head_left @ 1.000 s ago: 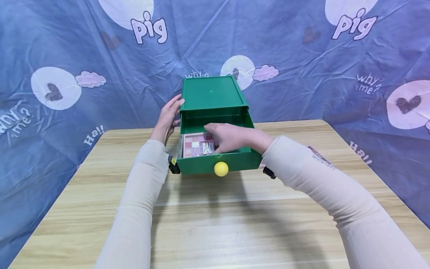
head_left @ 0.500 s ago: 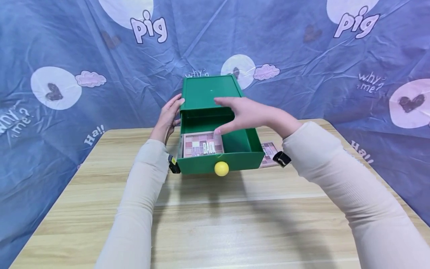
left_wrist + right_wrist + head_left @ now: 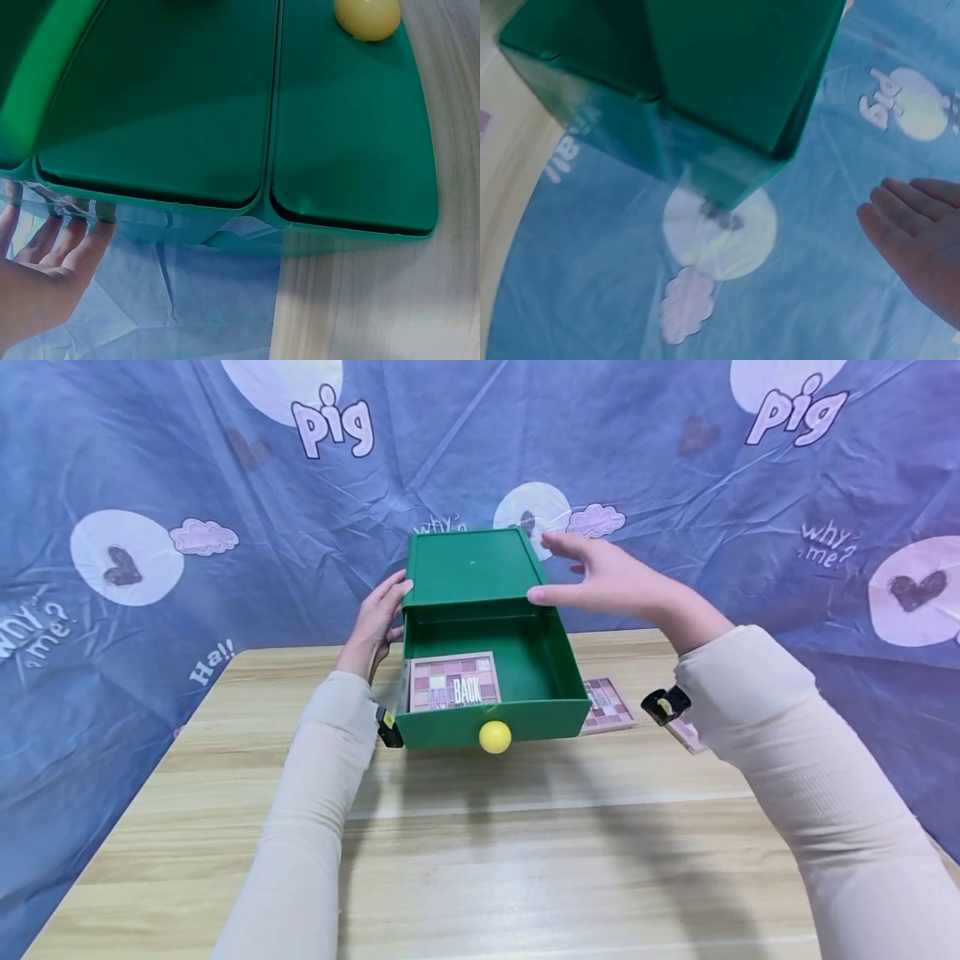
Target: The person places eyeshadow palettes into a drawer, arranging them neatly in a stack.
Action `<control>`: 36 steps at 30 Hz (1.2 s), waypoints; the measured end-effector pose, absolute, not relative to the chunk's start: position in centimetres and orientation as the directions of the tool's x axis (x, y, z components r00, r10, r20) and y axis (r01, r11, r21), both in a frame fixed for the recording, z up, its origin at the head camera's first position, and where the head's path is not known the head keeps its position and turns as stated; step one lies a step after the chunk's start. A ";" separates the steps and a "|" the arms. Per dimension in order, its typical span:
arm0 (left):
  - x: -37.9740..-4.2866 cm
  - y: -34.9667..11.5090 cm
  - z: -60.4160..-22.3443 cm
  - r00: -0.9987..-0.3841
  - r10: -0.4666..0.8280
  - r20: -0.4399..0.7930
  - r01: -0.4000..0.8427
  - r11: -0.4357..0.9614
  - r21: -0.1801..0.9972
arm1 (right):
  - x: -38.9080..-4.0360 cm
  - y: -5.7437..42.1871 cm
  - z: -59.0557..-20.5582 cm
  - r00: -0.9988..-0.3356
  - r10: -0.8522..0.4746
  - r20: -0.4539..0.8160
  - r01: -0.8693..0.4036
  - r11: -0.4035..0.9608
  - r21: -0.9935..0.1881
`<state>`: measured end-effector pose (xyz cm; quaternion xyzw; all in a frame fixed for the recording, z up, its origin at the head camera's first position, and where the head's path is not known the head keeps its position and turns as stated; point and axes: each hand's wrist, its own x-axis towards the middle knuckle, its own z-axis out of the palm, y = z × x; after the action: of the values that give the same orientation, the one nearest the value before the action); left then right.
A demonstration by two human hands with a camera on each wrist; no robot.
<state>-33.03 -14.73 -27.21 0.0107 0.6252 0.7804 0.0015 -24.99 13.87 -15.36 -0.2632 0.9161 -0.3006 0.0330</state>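
A green drawer cabinet (image 3: pixel 474 564) stands on the table with its top drawer (image 3: pixel 431 731) pulled out, a round yellow knob (image 3: pixel 495 737) on its front. Inside the drawer, at the left, lies a pink eyeshadow palette (image 3: pixel 453 681) with "BACK" printed on its lid. My left hand (image 3: pixel 377 620) steadies the cabinet's left side, thumb at the top edge; in the left wrist view its straight fingers (image 3: pixel 86 244) press the side wall. My right hand (image 3: pixel 622 578) is raised beside the cabinet's top right edge, fingers spread and holding nothing.
Right of the cabinet, another eyeshadow palette (image 3: pixel 611 706) lies on the wooden table (image 3: pixel 480 860). A further flat pink item (image 3: pixel 688 735) is partly hidden behind my right sleeve. A blue printed cloth (image 3: pixel 300 527) hangs behind the table.
My right hand has let go of the palette in the drawer and moved up and right, out of the drawer. The palette stays at the drawer's left. My left hand has not moved.
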 end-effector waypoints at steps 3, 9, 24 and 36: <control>-33.0 -14.7 -27.2 -1.000 0.015 0.015 0.011 -0.222 0.975 | -25.3 15.0 -16.0 -0.881 -0.455 0.133 -0.436 0.668 -0.604; -33.1 -14.7 -27.2 -1.000 0.014 0.008 0.005 -0.231 0.973 | -25.9 17.0 -18.5 -0.937 -0.313 0.153 -0.325 0.626 -0.709; -33.0 -14.6 -27.0 -1.000 0.015 0.004 0.000 -0.243 0.970 | -26.0 18.3 -26.2 -0.993 -0.074 0.088 -0.115 0.672 -0.732; -33.2 -14.7 -27.0 -1.000 0.011 -0.009 -0.011 -0.247 0.969 | -25.6 18.8 -31.4 -0.995 0.035 0.097 -0.048 0.670 -0.741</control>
<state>-33.17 -14.67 -27.03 0.0001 0.6137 0.7895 0.0071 -25.55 18.84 -31.39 -0.0035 0.9123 -0.4063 -0.0514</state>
